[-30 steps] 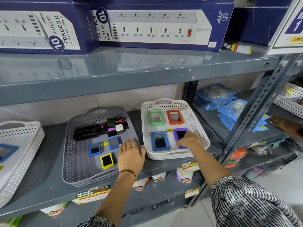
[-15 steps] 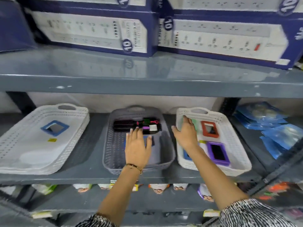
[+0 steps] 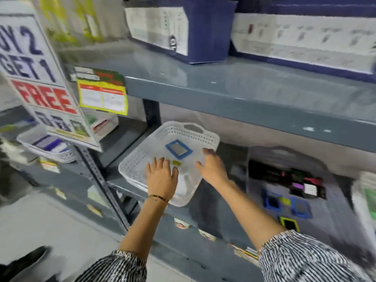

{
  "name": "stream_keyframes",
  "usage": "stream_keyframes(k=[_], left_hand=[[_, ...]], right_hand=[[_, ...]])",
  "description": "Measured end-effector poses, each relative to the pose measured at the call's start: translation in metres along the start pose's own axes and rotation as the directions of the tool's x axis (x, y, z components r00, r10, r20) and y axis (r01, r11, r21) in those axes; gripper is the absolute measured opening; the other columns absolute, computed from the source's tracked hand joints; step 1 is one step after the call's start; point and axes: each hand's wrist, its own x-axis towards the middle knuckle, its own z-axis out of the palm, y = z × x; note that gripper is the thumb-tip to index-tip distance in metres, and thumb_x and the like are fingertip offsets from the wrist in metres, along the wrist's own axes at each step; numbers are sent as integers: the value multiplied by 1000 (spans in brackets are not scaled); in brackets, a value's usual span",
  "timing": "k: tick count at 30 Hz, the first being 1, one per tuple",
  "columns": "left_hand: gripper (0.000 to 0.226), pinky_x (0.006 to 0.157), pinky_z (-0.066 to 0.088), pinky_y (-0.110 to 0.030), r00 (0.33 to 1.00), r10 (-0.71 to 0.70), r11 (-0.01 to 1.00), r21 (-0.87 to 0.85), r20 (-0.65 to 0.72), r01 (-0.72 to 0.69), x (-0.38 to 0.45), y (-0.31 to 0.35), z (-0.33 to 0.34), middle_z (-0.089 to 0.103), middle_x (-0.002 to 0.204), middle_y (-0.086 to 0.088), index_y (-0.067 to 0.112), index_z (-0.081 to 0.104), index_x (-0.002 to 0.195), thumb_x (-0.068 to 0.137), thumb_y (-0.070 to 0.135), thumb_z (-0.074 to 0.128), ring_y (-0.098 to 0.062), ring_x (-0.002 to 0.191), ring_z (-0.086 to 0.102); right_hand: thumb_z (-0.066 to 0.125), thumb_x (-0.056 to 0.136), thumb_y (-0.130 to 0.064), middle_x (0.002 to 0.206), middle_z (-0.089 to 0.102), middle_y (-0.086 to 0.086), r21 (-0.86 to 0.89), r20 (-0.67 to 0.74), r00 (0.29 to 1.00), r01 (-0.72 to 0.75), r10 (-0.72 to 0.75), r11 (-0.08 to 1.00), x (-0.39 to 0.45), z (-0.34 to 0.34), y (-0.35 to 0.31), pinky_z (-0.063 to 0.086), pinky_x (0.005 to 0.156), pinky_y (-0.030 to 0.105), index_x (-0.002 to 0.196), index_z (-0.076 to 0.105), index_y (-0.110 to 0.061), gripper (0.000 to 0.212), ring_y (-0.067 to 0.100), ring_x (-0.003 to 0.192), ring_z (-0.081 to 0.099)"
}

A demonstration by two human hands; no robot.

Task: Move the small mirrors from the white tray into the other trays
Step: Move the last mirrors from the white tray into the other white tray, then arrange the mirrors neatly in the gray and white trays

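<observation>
The picture is blurred by motion. A white perforated tray sits on the grey shelf and holds one blue-framed small mirror and a yellow sticker. My left hand hovers palm down over the tray's near part, fingers spread, nothing in it. My right hand is at the tray's right rim, fingers apart, with no mirror visible in it. To the right, a grey tray holds two blue mirrors and a yellow mirror. Another white tray with a green mirror shows at the far right edge.
A black hairbrush and small items lie at the back of the grey tray. A "BUY 2 GET 1 FREE" sign hangs at left beside the shelf upright. The upper shelf carries power-strip boxes. A further white basket sits far left.
The view has swung left. Both hands have moved left, from the grey tray and the right white tray to the left white tray with the single blue mirror.
</observation>
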Motion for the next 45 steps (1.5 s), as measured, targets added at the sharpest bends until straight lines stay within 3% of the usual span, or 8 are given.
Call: stream_keyframes(k=[3, 9, 20, 28, 33, 37, 40, 45], left_hand=[[33, 106, 24, -58, 1000, -1, 999, 38, 31, 0, 16, -23, -2, 58, 120, -24, -2, 60, 106, 92, 27, 52, -46, 123, 38], [52, 97, 39, -60, 999, 12, 997, 71, 38, -15, 11, -24, 0, 70, 96, -17, 2, 69, 83, 84, 38, 32, -44, 108, 57], [53, 96, 42, -57, 992, 42, 993, 104, 122, -55, 12, -24, -1, 71, 93, -17, 2, 69, 82, 84, 37, 29, -43, 110, 57], [45, 113, 12, -52, 985, 87, 980, 165, 149, -111, 13, -22, 2, 58, 125, -17, 1, 60, 111, 96, 37, 37, -39, 133, 31], [40, 109, 23, -56, 995, 71, 984, 158, 69, -82, 7, -13, 0, 65, 112, -22, -1, 63, 102, 92, 32, 44, -43, 121, 44], [50, 101, 36, -56, 978, 209, 978, -1, -26, -209, -19, 46, 5, 67, 102, -22, -1, 64, 99, 86, 36, 33, -44, 107, 55], [47, 97, 39, -55, 936, 350, 930, -104, -45, -353, -54, 116, 17, 68, 100, -22, -2, 62, 99, 86, 35, 37, -44, 103, 58], [39, 95, 41, -57, 832, 553, 820, -206, 45, -534, -121, 226, 43, 68, 98, -25, -4, 63, 98, 82, 29, 50, -44, 104, 59]], right_hand=[[60, 89, -25, 139, 49, 18, -42, 56, 998, 18, -16, 999, 33, 31, -19, 39, 106, 37, 136, 42, -1, 55, 31, 130, 44], [73, 77, -33, 128, 58, 19, -87, 114, 991, -67, 76, 994, 84, 69, -32, 50, 96, 40, 126, 50, 1, 64, 34, 117, 57], [70, 78, -36, 131, 56, 20, -173, 119, 980, -136, 157, 976, 112, 89, -31, 51, 92, 38, 130, 46, 4, 69, 34, 121, 54], [74, 74, -43, 128, 56, 20, -78, -10, 989, -146, 146, 986, 88, 60, -23, 51, 95, 39, 124, 49, 1, 71, 33, 118, 54], [74, 72, -39, 126, 57, 18, 75, -158, 980, -110, 120, 991, 45, 12, -1, 51, 95, 40, 123, 50, -2, 67, 34, 117, 51], [78, 68, -38, 116, 62, 15, 188, -345, 920, -125, 184, 974, -9, -40, 35, 52, 86, 39, 115, 56, -4, 62, 32, 110, 55], [80, 68, -37, 110, 63, 15, 238, -439, 849, -204, 293, 950, -57, -86, 77, 49, 83, 36, 108, 60, -4, 56, 31, 107, 55], [79, 67, -40, 113, 65, 14, 261, -557, 694, -377, 457, 889, -137, -155, 161, 48, 84, 34, 111, 60, -6, 60, 31, 108, 57]])
